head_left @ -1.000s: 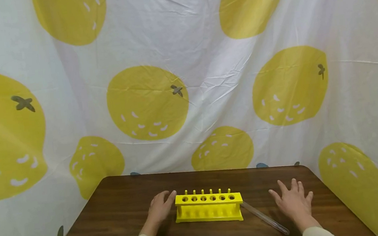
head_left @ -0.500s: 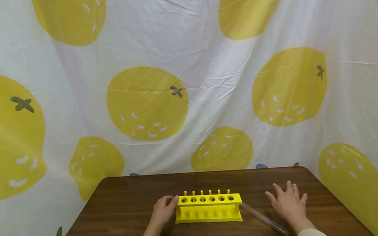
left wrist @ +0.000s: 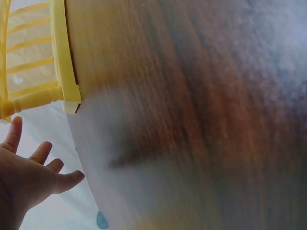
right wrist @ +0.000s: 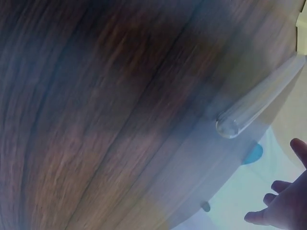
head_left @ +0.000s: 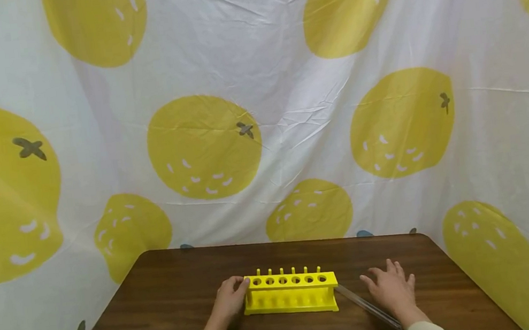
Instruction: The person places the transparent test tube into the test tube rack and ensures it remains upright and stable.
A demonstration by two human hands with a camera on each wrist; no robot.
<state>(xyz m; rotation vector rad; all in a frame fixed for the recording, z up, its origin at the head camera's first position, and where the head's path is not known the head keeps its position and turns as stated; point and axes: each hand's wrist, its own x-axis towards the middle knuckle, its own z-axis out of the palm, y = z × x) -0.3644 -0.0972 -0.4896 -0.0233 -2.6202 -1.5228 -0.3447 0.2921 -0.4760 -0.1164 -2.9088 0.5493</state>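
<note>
A yellow test tube rack [head_left: 288, 282] with a row of round holes and upright pegs stands on the table. My left hand [head_left: 229, 300] is at its left end, a fingertip touching the upper corner. In the left wrist view the fingers of that hand [left wrist: 29, 177] are spread, one tip against the rack's end post [left wrist: 36, 99]. A clear glass test tube [head_left: 363, 303] lies slanted on the table, its far end by the rack's right foot. Beside and over the tube hovers my right hand [head_left: 394, 290], fingers spread and holding nothing; the right wrist view shows the tube [right wrist: 259, 100] apart from it.
The dark wood-grain table [head_left: 175, 282] has rounded far corners. Behind it and along both sides hangs a white cloth [head_left: 301, 145] printed with large yellow lemons.
My left hand has come in against the rack's left end. My right hand has moved left and lower, toward the test tube. Rack and tube stay where they were.
</note>
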